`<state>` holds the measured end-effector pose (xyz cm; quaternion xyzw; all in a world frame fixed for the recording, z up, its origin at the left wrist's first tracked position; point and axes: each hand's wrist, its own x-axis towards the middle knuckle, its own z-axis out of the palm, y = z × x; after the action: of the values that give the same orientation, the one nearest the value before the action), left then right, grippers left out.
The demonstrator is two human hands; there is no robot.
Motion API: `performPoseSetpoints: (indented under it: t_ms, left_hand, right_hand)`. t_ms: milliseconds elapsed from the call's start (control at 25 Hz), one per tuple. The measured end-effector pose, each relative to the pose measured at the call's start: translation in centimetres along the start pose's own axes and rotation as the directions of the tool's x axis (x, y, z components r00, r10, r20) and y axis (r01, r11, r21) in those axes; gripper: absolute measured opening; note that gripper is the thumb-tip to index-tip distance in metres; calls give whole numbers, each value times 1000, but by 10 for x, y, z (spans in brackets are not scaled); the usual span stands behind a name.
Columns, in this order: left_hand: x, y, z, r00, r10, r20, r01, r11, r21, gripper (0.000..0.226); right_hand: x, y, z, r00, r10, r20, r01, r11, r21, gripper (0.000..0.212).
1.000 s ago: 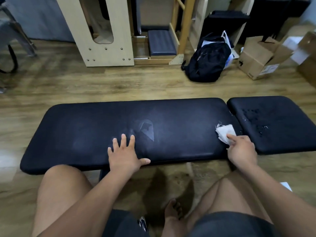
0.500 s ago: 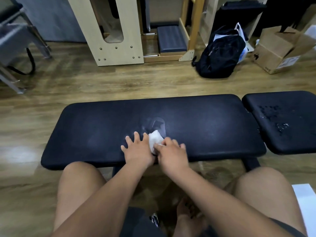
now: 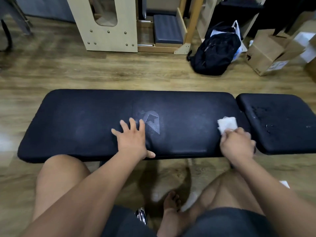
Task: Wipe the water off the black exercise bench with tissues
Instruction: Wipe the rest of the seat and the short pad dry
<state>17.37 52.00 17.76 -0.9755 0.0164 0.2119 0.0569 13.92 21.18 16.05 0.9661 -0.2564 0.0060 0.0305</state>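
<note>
View: head camera
Tissue [image 3: 227, 124]: one white wad; probably light, soft and weak once wet; best held bunched by its near edge. It lies at the right end of the long pad.
Right hand [image 3: 236, 144]: fingers curled over the tissue, pressing it down.
Left hand [image 3: 132, 139]: spread flat on the long pad, holding nothing.
Bench [image 3: 85, 120]: two black pads; the cover looks slick.
Water drops [image 3: 266, 127]: on the short pad; too small to count.

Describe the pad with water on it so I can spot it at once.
Start at the long black padded bench across the wooden floor. Just past its right end, beyond the crumpled white tissue held by the right hand, sits a shorter black seat pad. Unlike the long pad, it carries water droplets.
</note>
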Motion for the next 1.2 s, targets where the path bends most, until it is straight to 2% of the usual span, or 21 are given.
performPoseSetpoints:
  t_ms: [120, 160, 240, 320, 400, 520, 600, 640, 760, 880, 1080, 1200]
  left_hand:
    - [10, -3, -4, 999, 7, 37, -7, 1000, 3, 150]
    - [11, -5, -4, 998, -5, 58, 7, 1000, -27, 152]
    - [13, -8, -3, 995, -31, 100, 38, 997, -72, 156]
    - [14, -12, 0, 987, -55, 153, 74, 990, -122, 157]
    - [16, -14, 2, 982, -53, 183, 85, 982, -171, 157]
    - [18, -16, 3, 985, -34, 168, 64, 983, -174, 157]
    - [23, -15, 7, 984, -29, 178, 62, 981, -183, 158]
    - [24, -16, 9, 983, -29, 183, 64, 979, -194, 159]
    - [27, -15, 9, 983, -21, 183, 62, 973, -222, 159]
    - [25, -15, 5, 983, -17, 185, 59, 973, -225, 158]
    - [26, -14, 4, 981, -12, 195, 58, 971, -234, 159]
    - [26, -13, 5, 978, -9, 208, 59, 970, -234, 159]
  right_hand:
    - [-59, -82, -6, 974, -220, -61, 225, 970, 91, 18]
    - [-81, -108, -7, 940, -332, -74, 339, 933, 122, 18]
    - [-108, -135, -8, 830, -551, -84, 557, 816, 155, 21]
    - [-94, -117, -7, 772, -629, -91, 634, 753, 177, 23]
    - [-62, -70, 1, 829, -553, -82, 559, 819, 127, 21]
    - [-9, 16, 4, 971, -232, -62, 239, 961, 138, 17]
    - [17, 52, 1, 999, -37, -10, 38, 989, 142, 21]
    - [28, 58, 2, 1000, 9, 2, -9, 990, 142, 21]
    - [69, 51, 5, 1000, 8, 2, -9, 992, 126, 18]
    - [117, 33, 0, 997, -53, 56, 48, 996, 77, 17]
    - [177, 11, -7, 990, -7, 142, 9, 1000, -12, 20]
    - [185, -12, -10, 991, 62, 120, -70, 995, 65, 22]
